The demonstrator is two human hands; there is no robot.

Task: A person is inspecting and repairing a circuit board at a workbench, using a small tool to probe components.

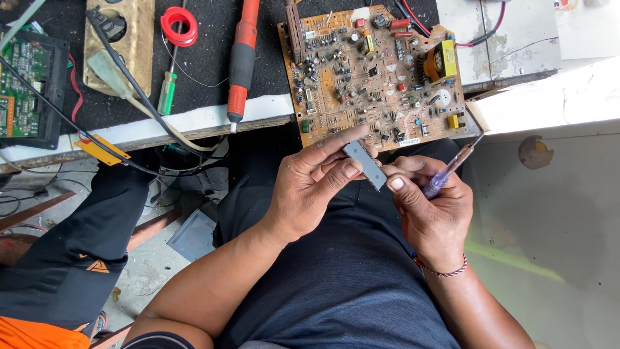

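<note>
At the far left a green board [18, 84] sits in a black tray on the dark mat [206, 58], with black cables trailing off the bench edge. Next to it lies a worn tan block [129, 45], then a red wire spool [179, 26] above a green-handled screwdriver [166, 90]. An orange and black soldering iron [241, 61] lies upright in the view, tip toward the bench edge. Further right a tan circuit board [374, 77], crowded with parts and a yellow transformer, overhangs the bench edge just above the hands.

The left hand [310, 187] pinches a grey chip [365, 165] between thumb and fingers; the chip is held tilted in the air over the person's lap, just below the circuit board. The right hand [433, 207] touches the chip's lower end with its thumb and forefinger, and its remaining fingers are curled around a clear purple tester screwdriver [449, 171], whose tip points up and right toward the board's corner. A beaded band circles the right wrist.
</note>
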